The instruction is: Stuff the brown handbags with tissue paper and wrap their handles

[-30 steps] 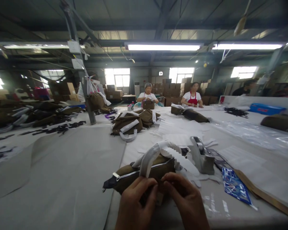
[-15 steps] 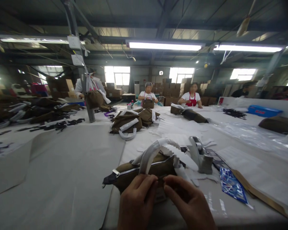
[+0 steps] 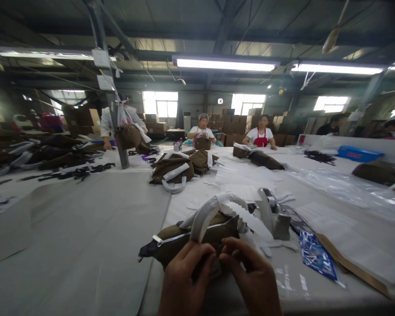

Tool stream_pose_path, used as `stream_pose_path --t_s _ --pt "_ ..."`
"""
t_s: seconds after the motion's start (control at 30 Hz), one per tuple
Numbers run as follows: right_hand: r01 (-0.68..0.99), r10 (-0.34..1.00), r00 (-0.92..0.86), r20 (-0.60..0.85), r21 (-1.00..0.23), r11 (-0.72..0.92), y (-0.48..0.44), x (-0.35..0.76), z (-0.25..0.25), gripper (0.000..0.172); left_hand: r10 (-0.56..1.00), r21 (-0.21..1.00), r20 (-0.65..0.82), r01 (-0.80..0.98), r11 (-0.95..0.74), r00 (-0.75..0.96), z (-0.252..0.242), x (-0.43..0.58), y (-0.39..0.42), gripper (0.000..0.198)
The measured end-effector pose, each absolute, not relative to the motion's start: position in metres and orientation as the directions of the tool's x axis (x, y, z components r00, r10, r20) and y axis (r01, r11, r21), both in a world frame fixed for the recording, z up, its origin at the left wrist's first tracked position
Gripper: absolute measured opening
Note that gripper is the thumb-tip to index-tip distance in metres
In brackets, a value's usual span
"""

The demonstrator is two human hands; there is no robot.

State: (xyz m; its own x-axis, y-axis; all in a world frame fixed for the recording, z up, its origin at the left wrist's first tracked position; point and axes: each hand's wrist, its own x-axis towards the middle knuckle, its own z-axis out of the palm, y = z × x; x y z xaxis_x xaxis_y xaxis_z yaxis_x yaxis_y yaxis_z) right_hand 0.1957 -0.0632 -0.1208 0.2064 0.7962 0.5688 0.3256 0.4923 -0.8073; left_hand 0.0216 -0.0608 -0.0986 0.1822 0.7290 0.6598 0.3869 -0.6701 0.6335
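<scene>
1. Head view, hands: the left hand [image 3: 184,281] and the right hand [image 3: 250,281] meet at the bottom centre. Their fingertips are pressed together against the near face of an olive-brown fabric bag [image 3: 174,241]. Each grip is closed to a pinch on a small part of that bag, and the knuckles hide what exactly is pinched.

2. Head view, the bag: it lies on its side on the grey cloth-covered counter [image 3: 85,245], just beyond the hands. Its silver zip runs along the top edge. Its white paper-wrapped handle [image 3: 206,215] arches up over the zip.

3. Head view, nearby: a grey tape dispenser [image 3: 273,217] stands just right of the bag. A blue printed packet [image 3: 317,254] and a long brown card strip [image 3: 352,265] lie further right. A heap of similar brown bags [image 3: 174,169] sits well back along the counter. A person in a red apron [image 3: 260,136] is at work at the far end.

4. Judgement: the step in hand looks like fine fingertip work on a small fitting or tag on the bag's front. Any further move calls for a steady pinch from both hands and for the bag to stay flat, with the loose handle kept clear of the fingers.
</scene>
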Motion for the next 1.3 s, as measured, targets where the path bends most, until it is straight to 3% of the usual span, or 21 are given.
stream_pose_path --t_s 0.17,0.37,0.93,1.3 --pt "0.487 0.613 0.021 0.79 -0.543 0.684 -0.065 0.196 -0.108 0.029 0.736 0.649 0.649 0.365 -0.668 0.193 -0.099 0.023 -0.062 0.008" --pt "0.539 0.528 -0.03 0.849 -0.431 0.724 -0.065 0.197 -0.103 0.024 0.72 0.632 0.665 0.365 -0.684 0.198 -0.099 0.019 -0.061 0.009" --pt "0.496 0.611 -0.062 0.789 -0.507 0.705 -0.064 0.197 -0.101 0.035 0.713 0.623 0.653 0.355 -0.697 0.255 -0.099 0.014 -0.058 0.009" --pt "0.476 0.622 -0.137 0.771 -0.499 0.724 -0.066 0.197 -0.09 0.018 0.687 0.594 0.663 0.349 -0.725 0.299 -0.103 0.015 -0.055 0.014"
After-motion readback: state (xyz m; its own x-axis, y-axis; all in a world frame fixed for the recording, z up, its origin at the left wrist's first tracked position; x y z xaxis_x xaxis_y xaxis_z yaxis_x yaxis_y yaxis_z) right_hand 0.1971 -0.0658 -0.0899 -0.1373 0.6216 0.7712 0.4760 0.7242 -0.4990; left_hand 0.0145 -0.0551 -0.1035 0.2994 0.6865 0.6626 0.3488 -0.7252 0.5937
